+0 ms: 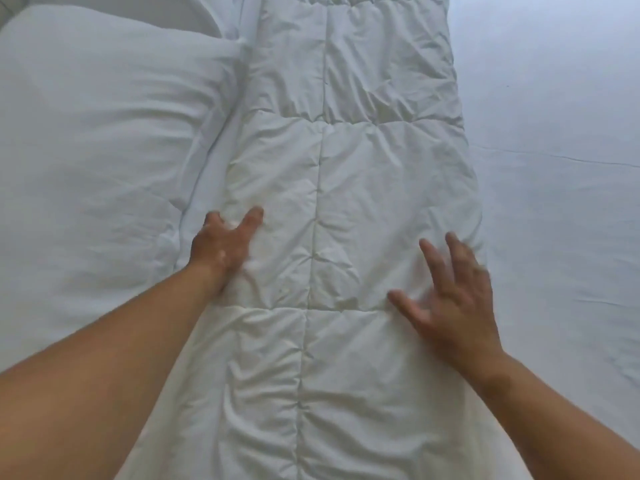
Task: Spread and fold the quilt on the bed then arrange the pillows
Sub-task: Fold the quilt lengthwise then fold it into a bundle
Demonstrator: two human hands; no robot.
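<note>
Right hand (453,299) rests open on the folded quilt (346,168). Left hand (223,244) presses its edge by the pillow (97,150), grip unclear.

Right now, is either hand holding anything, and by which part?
The right hand holds nothing: it lies spread flat on the quilt. The left hand sits at the quilt's left edge; whether it grips or only presses, I cannot tell.
</note>
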